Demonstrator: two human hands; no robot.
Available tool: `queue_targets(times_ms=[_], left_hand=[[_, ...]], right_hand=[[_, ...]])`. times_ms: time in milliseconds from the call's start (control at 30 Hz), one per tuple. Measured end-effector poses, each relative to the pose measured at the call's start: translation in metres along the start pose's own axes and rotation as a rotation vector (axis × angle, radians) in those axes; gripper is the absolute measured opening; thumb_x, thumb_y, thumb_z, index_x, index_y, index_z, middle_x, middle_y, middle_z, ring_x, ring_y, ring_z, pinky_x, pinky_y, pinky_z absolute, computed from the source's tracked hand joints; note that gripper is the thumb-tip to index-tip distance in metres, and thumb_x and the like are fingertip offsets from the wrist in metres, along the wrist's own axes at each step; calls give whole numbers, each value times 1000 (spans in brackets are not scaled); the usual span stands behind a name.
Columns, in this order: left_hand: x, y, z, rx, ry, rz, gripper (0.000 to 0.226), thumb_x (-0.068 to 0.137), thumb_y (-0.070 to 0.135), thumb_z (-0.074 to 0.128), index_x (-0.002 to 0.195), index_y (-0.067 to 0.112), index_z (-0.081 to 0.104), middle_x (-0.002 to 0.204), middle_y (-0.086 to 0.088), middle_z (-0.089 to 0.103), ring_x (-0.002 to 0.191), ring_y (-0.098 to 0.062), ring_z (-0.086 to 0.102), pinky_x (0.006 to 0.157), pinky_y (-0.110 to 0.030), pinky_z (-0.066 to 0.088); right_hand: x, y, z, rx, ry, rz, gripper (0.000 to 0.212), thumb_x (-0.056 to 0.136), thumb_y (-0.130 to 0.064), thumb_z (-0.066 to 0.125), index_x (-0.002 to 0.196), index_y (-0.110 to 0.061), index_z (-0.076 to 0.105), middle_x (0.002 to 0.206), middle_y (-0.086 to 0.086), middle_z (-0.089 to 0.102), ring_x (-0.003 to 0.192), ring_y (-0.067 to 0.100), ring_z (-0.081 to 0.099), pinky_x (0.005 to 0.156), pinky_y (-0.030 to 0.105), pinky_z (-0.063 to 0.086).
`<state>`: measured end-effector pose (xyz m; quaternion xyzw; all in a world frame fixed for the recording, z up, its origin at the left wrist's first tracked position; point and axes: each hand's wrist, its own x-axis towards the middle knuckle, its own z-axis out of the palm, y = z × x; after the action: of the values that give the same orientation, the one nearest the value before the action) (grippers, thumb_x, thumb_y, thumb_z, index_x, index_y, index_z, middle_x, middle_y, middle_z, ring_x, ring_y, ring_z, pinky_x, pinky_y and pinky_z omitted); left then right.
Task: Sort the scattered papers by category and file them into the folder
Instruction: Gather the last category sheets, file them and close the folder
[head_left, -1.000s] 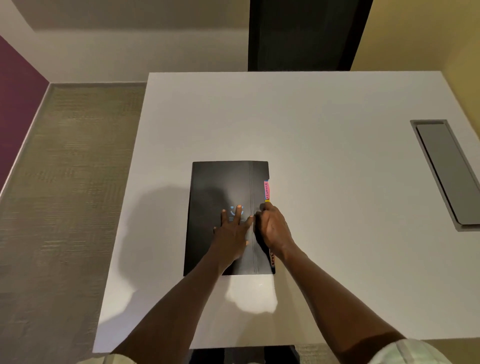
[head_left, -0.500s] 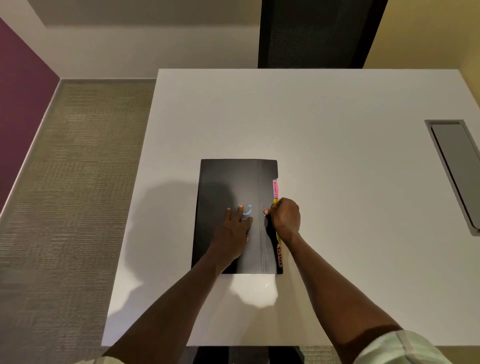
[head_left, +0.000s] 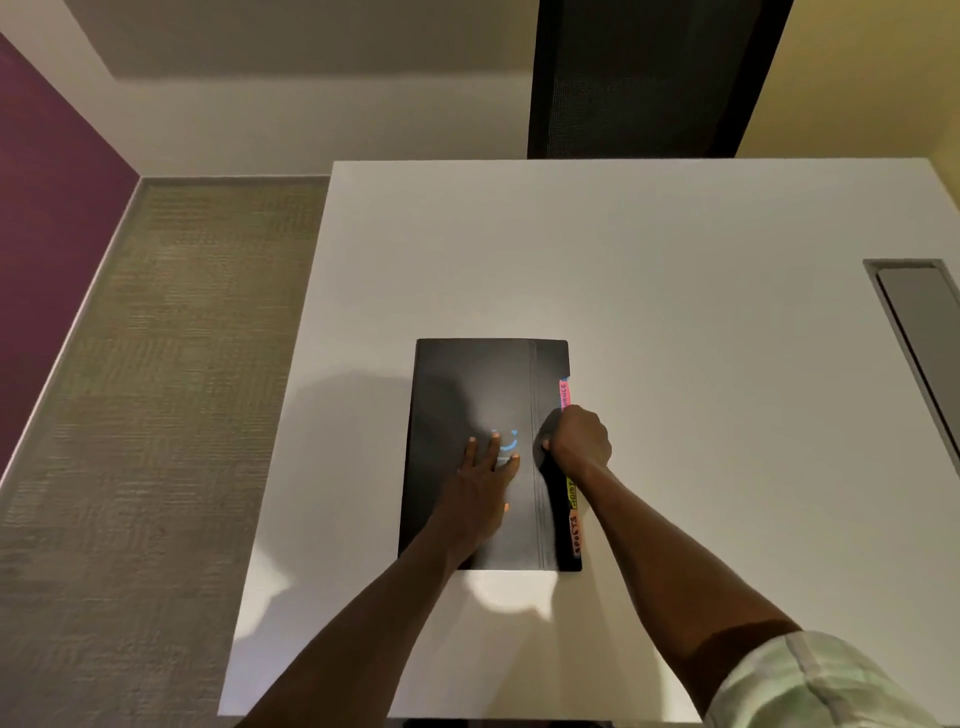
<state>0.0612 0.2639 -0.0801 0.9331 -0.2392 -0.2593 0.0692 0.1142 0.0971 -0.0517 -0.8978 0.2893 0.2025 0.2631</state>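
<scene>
A black folder (head_left: 467, 384) lies closed and flat on the white table (head_left: 675, 312), near its front left. Coloured index tabs stick out along the folder's right edge: a pink tab (head_left: 564, 393), a yellow tab (head_left: 571, 492) and an orange tab (head_left: 575, 535). My left hand (head_left: 488, 467) rests flat on the cover with fingers straight, over a small blue mark. My right hand (head_left: 579, 441) is curled at the folder's right edge and grips the flap there, thumb on top. No loose papers are in sight.
A grey recessed cable hatch (head_left: 919, 338) sits in the table at the far right. A dark chair back (head_left: 644, 78) stands beyond the table's far edge. Carpeted floor (head_left: 156, 389) runs along the left side.
My right hand has shifted a little up and outward along the folder's right edge, curling tighter on the flap. The left hand stays pressed on the cover. The camera has tilted.
</scene>
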Motion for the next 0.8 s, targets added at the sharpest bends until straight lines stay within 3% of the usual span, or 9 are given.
queue_targets(times_ms=[100, 167, 233, 300, 433, 533, 633, 800], left_hand=[[5, -11, -3, -121, -13, 6, 63, 91, 28, 58, 149, 22, 37, 161, -21, 17, 149, -39, 14, 118, -44, 27], [1, -16, -8, -321, 176, -107, 48, 89, 17, 55, 137, 14, 55, 146, -24, 40, 137, -40, 36, 111, -41, 36], [-7, -23, -19, -457, 414, -265, 40, 84, 5, 56, 124, 6, 62, 127, -26, 53, 119, -44, 49, 102, -47, 43], [-13, -32, -28, -520, 509, -405, 39, 85, 3, 55, 123, 5, 60, 123, -21, 54, 113, -41, 53, 97, -42, 46], [-21, -49, -34, -738, 438, -693, 43, 95, 11, 53, 137, 8, 51, 128, -21, 51, 116, -39, 54, 97, -39, 45], [-24, -57, -27, -800, 391, -737, 43, 96, 14, 54, 138, 3, 50, 128, -24, 54, 115, -38, 55, 97, -39, 46], [-22, -66, -24, -871, 343, -765, 48, 96, 20, 57, 138, 0, 48, 134, -23, 53, 123, -38, 51, 103, -39, 40], [-33, -88, -23, -1030, 337, -799, 35, 97, 18, 57, 128, 3, 59, 127, -18, 63, 116, -35, 58, 99, -36, 45]], right_hand=[[0, 15, -7, 139, -57, 28, 28, 74, -27, 81, 77, -7, 61, 76, 7, 62, 77, 26, 64, 61, 27, 43], [-5, 27, -12, 266, 0, 52, 40, 73, -37, 82, 64, -8, 56, 63, 5, 58, 68, 27, 59, 56, 28, 37], [-16, 38, -10, 326, 73, 64, 33, 81, -38, 75, 76, -8, 62, 75, 7, 63, 81, 30, 60, 62, 29, 36], [-29, 48, -3, 302, 73, 108, 36, 86, -32, 72, 103, -2, 61, 102, 13, 65, 104, 34, 59, 72, 29, 36], [-45, 51, 15, 312, 24, 131, 38, 85, -29, 72, 107, -3, 54, 107, 12, 62, 108, 34, 57, 76, 30, 37], [-48, 47, 22, 316, 2, 143, 49, 80, -28, 78, 115, -2, 54, 108, 11, 62, 108, 32, 58, 80, 30, 41], [-46, 45, 26, 273, -52, 148, 47, 72, -29, 84, 102, -2, 60, 97, 10, 67, 96, 33, 64, 80, 33, 50], [-59, 40, 35, 206, -66, 64, 37, 72, -27, 85, 92, -5, 63, 87, 8, 68, 85, 29, 63, 69, 28, 42]])
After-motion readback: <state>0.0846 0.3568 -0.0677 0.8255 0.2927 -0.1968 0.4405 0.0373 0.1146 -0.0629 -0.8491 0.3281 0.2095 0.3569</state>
